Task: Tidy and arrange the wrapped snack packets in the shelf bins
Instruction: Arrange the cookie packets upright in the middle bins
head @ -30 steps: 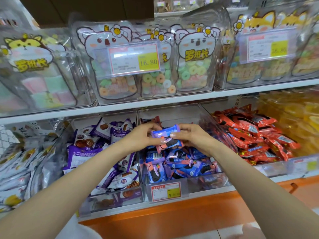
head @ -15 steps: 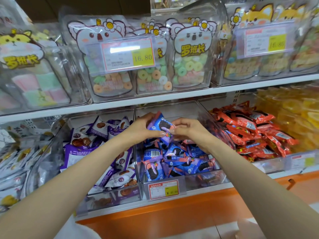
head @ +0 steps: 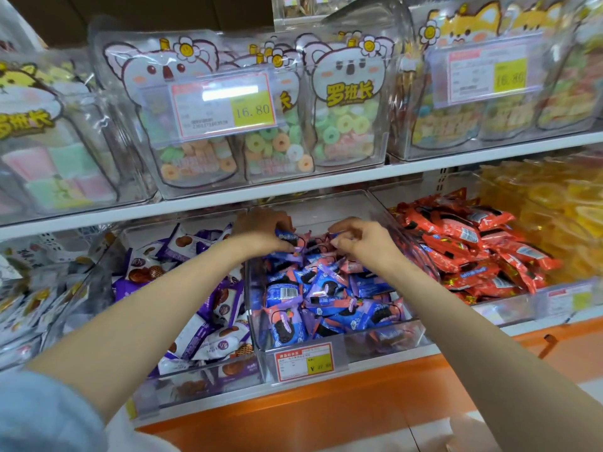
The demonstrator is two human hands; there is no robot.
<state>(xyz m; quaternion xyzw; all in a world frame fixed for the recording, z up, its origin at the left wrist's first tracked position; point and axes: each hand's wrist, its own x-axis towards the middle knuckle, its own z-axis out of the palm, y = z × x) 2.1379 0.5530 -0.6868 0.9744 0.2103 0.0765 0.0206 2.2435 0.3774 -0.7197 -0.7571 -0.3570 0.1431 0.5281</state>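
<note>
Blue wrapping is seen between the curled fingers of the left grip (head: 261,234), by which a single blue packet (head: 286,237) is held at the back of the middle bin (head: 326,207), just above the heap of blue and pink packets (head: 326,288) with which that clear bin is filled. The packet is clasped at the fingertips, on the side of the grip turned toward the other hand, and is kept low over the heap; whether it touches the packets beneath cannot be told. The right grip (head: 365,243) is placed just beside it, also at the rear of the same bin, with fingers bent down among pink-ended wrappers; whether anything is pinched there cannot be told. Both forearms are stretched over the bin's front wall, on which a red and yellow price tag (head: 305,362) is fixed. Purple packets (head: 202,308) are piled in the bin to the left, red packets (head: 473,249) in the bin to the right. On the white shelf (head: 261,190) above, clear bags of ring sweets (head: 346,125) are stood upright.
</note>
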